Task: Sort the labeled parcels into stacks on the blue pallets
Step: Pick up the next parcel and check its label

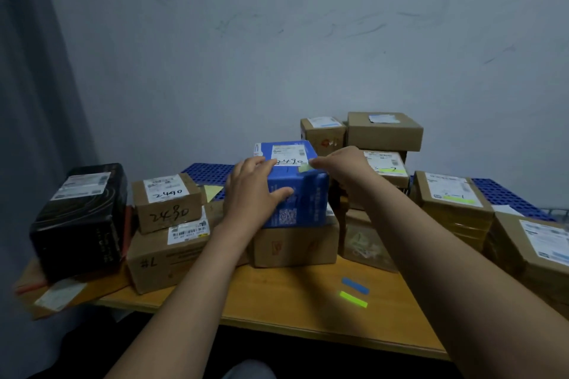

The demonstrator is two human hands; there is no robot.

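A blue parcel with a white label marked 3490 stands on a brown carton in the middle of the table. My left hand grips its left front corner, thumb on the front face and fingers over the top edge. My right hand pinches a pale green sticker at the parcel's top right edge. A blue pallet shows behind the parcels at the left, another blue pallet at the right.
A black parcel stands at the far left beside a small carton marked 2490 on a larger carton. Stacked cartons rise behind the right hand, more cartons at the right. Blue and green stickers lie on the wooden table.
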